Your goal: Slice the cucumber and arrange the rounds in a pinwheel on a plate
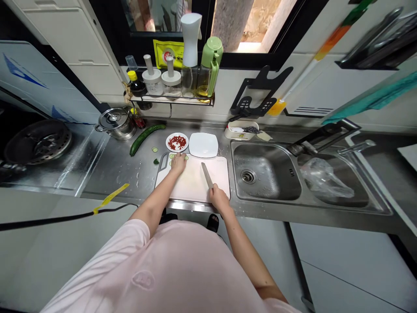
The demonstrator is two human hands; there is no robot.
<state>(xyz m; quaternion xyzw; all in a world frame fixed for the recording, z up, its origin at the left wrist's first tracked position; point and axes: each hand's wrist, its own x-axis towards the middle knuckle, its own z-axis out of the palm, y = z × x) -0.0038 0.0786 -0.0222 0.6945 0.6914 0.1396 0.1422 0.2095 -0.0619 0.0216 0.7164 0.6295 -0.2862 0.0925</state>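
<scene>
Head view: left hand [178, 163] curled narrow over cucumber slices [171, 156] at the far edge of a white cutting board [192, 187], any grip hidden; right hand [220, 199] closed around a kitchen knife [206, 175], blade above the board. On the stainless steel surface [110, 165], a long cucumber [145, 139], a plate of chopped red chili [168, 143] and a white plate [203, 144]. Farther off, a steel pot [115, 124], a wall shelf of condiment bottles [172, 101] and a double sink [260, 152].

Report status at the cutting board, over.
Left hand on cucumber slices, far end of white cutting board. Right hand gripping kitchen knife over board. White plate and plate of red chilli pieces just beyond.
</scene>
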